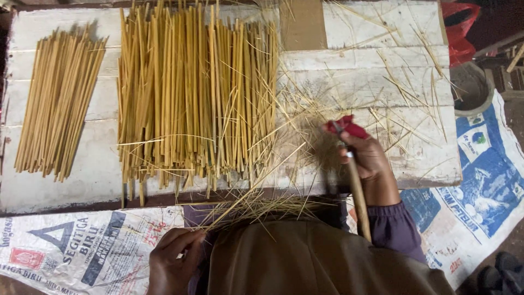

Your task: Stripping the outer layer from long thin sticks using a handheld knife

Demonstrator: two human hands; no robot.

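Observation:
My right hand [369, 157] grips a knife [357, 188] with a wooden handle, red wrapping showing at its top, over the white wooden board [355, 71]. My left hand [173, 257] is low at the board's near edge, fingers pinched on the end of a thin bamboo strip [251, 188] that slants up toward the knife. A big pile of cut bamboo sticks [196, 93] lies on the board's middle. A smaller neat bundle of sticks [57, 104] lies at the left. Thin shavings [262, 205] litter the board's edge and my lap.
Printed sacks [71, 246] cover the floor at lower left, and another sack [480, 186] lies at the right. A grey round bowl [472, 87] and a red plastic object [458, 27] sit at upper right. A cardboard piece [302, 24] lies at the board's top.

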